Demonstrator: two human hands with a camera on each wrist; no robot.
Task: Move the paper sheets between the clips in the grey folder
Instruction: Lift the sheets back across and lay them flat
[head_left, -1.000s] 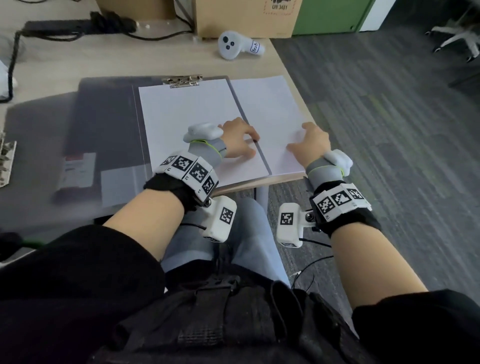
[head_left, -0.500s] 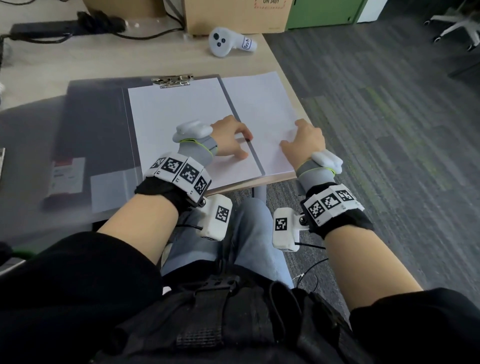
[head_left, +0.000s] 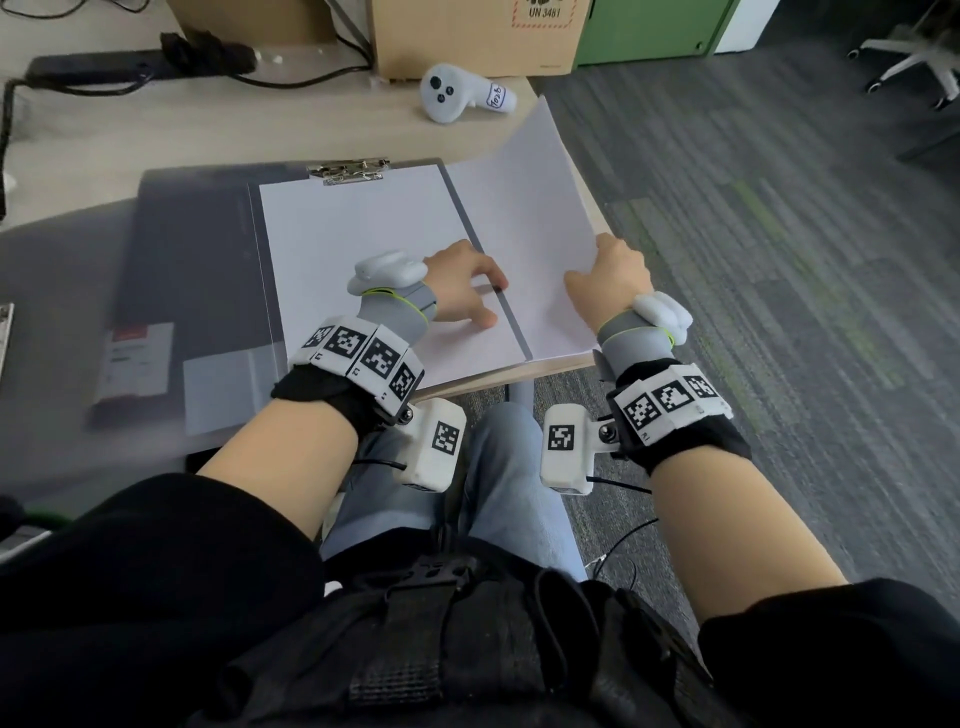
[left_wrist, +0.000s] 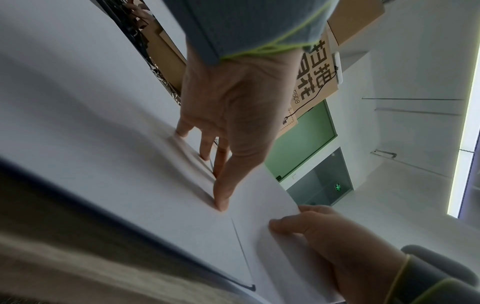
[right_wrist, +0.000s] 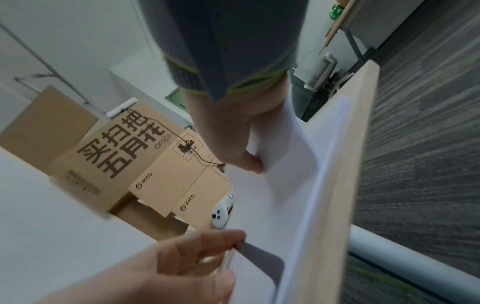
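Note:
The grey folder (head_left: 197, 249) lies open on the desk, its metal clip (head_left: 348, 170) at the top holding white sheets (head_left: 358, 234). A loose stack of paper sheets (head_left: 524, 218) lies to its right at the desk edge. My left hand (head_left: 462, 291) presses its fingertips (left_wrist: 221, 203) on the clipped sheets by the folder's right edge. My right hand (head_left: 608, 275) pinches the right edge of the top loose sheet (right_wrist: 285, 160), which curls up off the stack. Its thumb (left_wrist: 283, 224) lies on top of the sheet.
A white controller (head_left: 457, 96) and cardboard boxes (head_left: 478, 36) stand at the back of the desk, with a black power strip (head_left: 140, 62) at back left. The desk's right edge (right_wrist: 350, 164) runs beside the stack, above grey carpet. The folder's translucent cover (head_left: 62, 312) spreads left.
My right hand went from resting flat on the loose stack to pinching the top sheet's right edge and raising it. The left hand stays on the clipped sheets.

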